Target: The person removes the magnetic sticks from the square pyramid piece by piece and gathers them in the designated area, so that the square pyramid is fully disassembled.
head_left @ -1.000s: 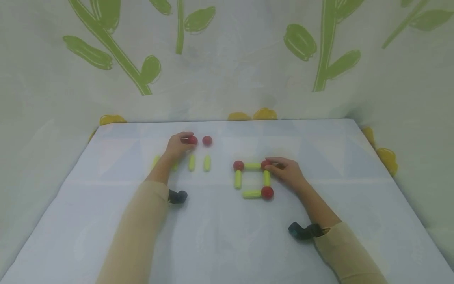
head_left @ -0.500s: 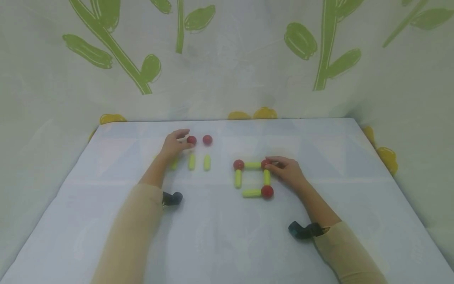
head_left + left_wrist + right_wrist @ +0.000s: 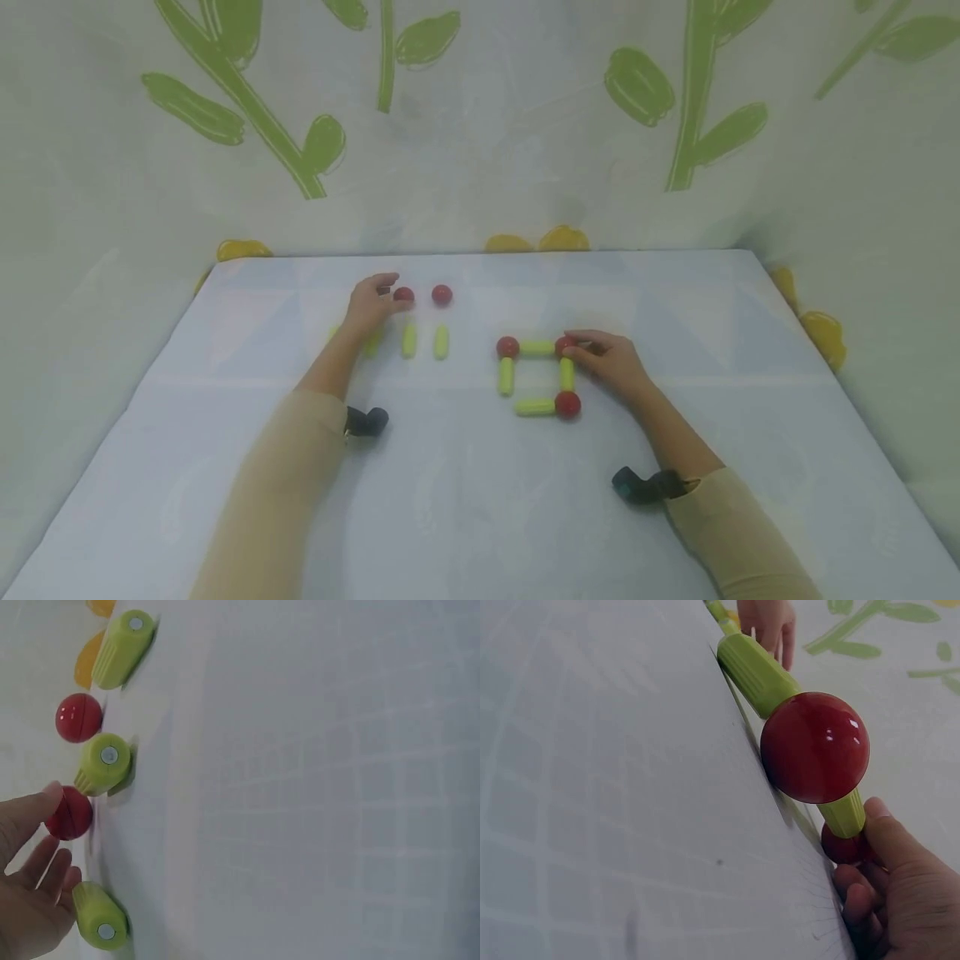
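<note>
My left hand (image 3: 367, 307) is at a red ball (image 3: 402, 295) on the table's far side. In the left wrist view its thumb touches this ball (image 3: 71, 814), and the other fingers are spread loosely below. A second red ball (image 3: 442, 294) lies just right of it. Several yellow-green sticks (image 3: 408, 341) with metal ends lie in a row nearer me. My right hand (image 3: 615, 364) pinches a red ball (image 3: 561, 344) between thumb and fingers, at the far right corner of a square-like frame of sticks and balls. The frame's near left corner has no ball.
The white table (image 3: 465, 500) meets a pale wall (image 3: 525, 150) with painted green leaves at its far edge. A dark wrist camera (image 3: 367, 422) sits on the left wrist, another camera (image 3: 647, 487) on the right. My left forearm partly covers the leftmost sticks.
My left hand has loosened its fingers around the red ball and drawn slightly left, and the ball has shifted a little left. The right hand keeps its pinch. The head view has shifted slightly.
</note>
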The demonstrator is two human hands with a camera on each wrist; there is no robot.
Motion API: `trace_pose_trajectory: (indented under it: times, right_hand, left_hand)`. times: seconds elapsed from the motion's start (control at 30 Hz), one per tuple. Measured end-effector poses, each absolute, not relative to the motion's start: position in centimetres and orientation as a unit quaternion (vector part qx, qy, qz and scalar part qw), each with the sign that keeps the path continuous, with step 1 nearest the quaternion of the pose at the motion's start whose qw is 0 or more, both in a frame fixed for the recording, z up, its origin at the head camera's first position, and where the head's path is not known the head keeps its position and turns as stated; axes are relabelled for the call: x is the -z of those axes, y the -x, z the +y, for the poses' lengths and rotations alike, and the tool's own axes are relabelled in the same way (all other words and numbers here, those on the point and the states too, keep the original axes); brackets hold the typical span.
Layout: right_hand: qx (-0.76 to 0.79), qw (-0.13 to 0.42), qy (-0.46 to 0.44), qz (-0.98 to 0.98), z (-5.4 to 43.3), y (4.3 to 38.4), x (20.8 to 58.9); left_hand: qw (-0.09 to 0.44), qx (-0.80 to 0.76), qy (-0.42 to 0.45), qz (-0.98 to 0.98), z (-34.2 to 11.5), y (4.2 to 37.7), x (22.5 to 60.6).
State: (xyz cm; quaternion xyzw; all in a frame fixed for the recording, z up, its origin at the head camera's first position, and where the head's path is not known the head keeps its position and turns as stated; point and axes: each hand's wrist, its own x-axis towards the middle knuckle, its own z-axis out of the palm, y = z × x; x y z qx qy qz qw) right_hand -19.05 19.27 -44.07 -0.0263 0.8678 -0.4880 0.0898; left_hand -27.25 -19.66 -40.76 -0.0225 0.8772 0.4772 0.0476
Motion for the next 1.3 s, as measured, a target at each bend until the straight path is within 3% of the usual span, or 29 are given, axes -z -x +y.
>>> trace_pose_trajectory:
  times: [0.27,1.3]
  right_hand:
    - [0.490,0.085,0.024,0.867,19.3,19.2,44.3]
    - [0.490,0.084,0.038,0.867,19.5,19.1,44.1]
  left_hand:
    - [0.092,-0.485,0.036,0.869,-19.5,28.6,41.9]
    - [0.058,-0.507,0.041,0.859,-18.3,27.5,40.8]
